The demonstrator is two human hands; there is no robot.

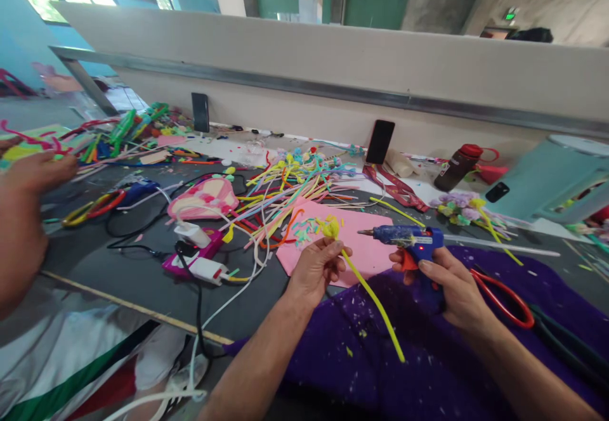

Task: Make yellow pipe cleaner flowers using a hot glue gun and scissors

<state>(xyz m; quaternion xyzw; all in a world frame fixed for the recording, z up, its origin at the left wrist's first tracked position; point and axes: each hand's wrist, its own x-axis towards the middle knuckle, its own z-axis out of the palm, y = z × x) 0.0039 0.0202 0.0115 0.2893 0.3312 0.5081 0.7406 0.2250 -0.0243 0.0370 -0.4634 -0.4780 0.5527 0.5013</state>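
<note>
Between the thumb and fingers of my left hand point(316, 269) is a yellow pipe-cleaner flower point(329, 227), its long fuzzy stem point(375, 304) slanting down to the right. My right hand point(454, 284) is wrapped round the handle of a blue glue gun point(404, 236), with fingers by its orange trigger. The nozzle points left toward the flower, a short gap apart from it. A clear glue stick point(504, 245) juts from the gun's back. Beneath the flower lies a pink sheet point(366, 259) with small cut green and yellow bits point(306, 231) on it.
A purple cloth point(352, 351) covers my lap side, with red-handled scissors point(509, 297) at right. A power strip point(193, 253) with cables lies left. Behind are heaped pipe cleaners point(295, 186), a phone point(380, 142) and a bottle point(459, 167). Another person's hand point(38, 174) is at far left.
</note>
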